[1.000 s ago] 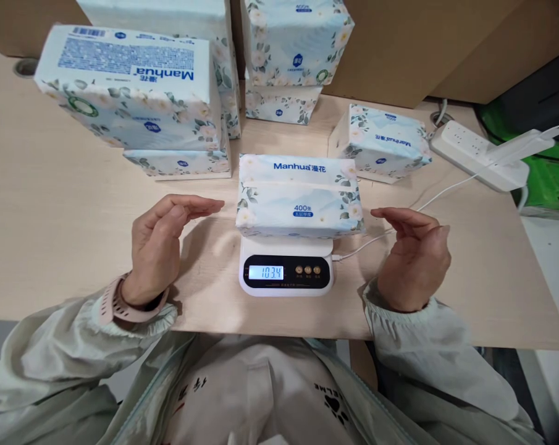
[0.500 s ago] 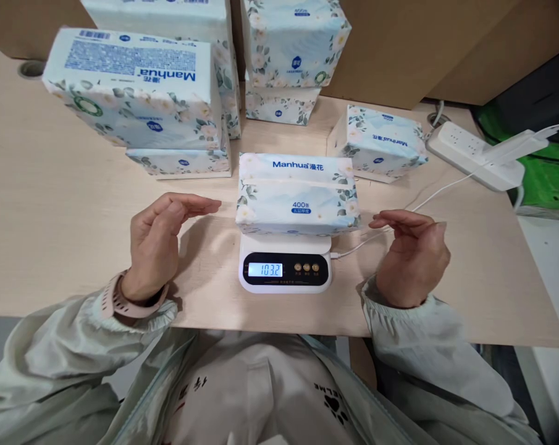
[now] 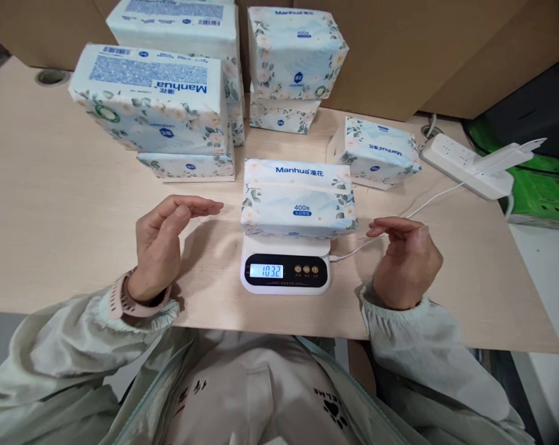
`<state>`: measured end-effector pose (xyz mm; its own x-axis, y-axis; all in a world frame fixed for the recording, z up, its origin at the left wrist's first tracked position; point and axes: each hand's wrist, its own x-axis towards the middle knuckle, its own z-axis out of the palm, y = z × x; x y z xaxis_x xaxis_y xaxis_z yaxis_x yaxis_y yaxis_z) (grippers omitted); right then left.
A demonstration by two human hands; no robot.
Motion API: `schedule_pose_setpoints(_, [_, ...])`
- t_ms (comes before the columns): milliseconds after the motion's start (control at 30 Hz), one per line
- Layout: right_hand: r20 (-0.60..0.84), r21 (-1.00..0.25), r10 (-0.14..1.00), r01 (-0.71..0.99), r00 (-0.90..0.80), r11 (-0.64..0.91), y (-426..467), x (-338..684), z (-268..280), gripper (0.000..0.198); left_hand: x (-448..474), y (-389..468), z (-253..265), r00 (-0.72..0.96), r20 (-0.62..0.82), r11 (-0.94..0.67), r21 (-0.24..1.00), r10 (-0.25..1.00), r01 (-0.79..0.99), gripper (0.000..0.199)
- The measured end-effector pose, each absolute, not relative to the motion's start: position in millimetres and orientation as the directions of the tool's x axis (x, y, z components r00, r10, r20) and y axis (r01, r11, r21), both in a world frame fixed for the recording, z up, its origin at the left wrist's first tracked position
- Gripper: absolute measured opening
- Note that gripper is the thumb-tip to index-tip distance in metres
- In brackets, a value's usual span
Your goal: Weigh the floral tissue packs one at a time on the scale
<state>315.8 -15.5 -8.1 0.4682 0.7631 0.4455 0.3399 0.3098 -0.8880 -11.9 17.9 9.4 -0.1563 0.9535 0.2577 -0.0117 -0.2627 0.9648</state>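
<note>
Weighed pack: a floral, pale blue Manhua tissue pack [image 3: 299, 198] is set on the scale [image 3: 286, 247], its far part hidden beneath; the pack is placed between the two hands and is touched by neither.
Readout: 103.2 is shown on the lit display [image 3: 266, 271]; the panel is shared with three round buttons [image 3: 306, 270] at its right.
Left hand [image 3: 161, 244]: held just beside the pack's left side, apart from it; the fingers [image 3: 205, 204] are extended and kept together, the palm is lightly cupped, and nothing is gripped.
Right hand [image 3: 406, 262]: held near the pack's right side, with the fingers bent inward toward it in a loose, open curve; nothing is gripped.
Wrist: a pink band [image 3: 124, 296] is worn on the left one.
Cable: a white plug [image 3: 336, 258] is fitted into the scale's right side, its lead run toward the power strip [image 3: 467, 167].
Front left stack: one pack [image 3: 154, 93] is rested on another [image 3: 186, 168], the upper one's lettering seen upside down; more packs [image 3: 172, 25] are piled behind.
Middle stack: two packs [image 3: 298, 62] are piled at the back.
Single pack [image 3: 378, 151]: placed on the bench [image 3: 75, 216], beyond the scale to the right.
</note>
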Motion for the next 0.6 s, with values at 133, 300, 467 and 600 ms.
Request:
schedule_pose_setpoints(133, [0.445,-0.884,0.794,0.346,0.414,0.315,-16.9,315.3,-5.4,0.042,-12.4,15.8,12.8,-0.173,0.283,-0.285,0.959,0.943,0.013,0.023])
schedule_pose_setpoints(300, [0.435,-0.889,0.795,0.342,0.422,0.305,-14.9,320.7,-5.2,0.039,-17.7,4.4,33.4,-0.161,0.158,-0.163,0.986,0.974,-0.021,0.024])
schedule_pose_setpoints(467, [0.370,-0.902,0.871,0.352,0.325,0.252,-17.5,318.2,-1.6,0.039,-21.0,-5.8,43.5,0.044,0.016,-0.017,1.000,0.999,0.010,0.036])
schedule_pose_setpoints(600, [0.220,-0.924,0.975,0.324,0.014,0.204,-17.1,307.8,8.7,0.068,-6.5,-0.8,53.2,0.252,-0.052,0.055,0.998,0.966,-0.006,0.054])
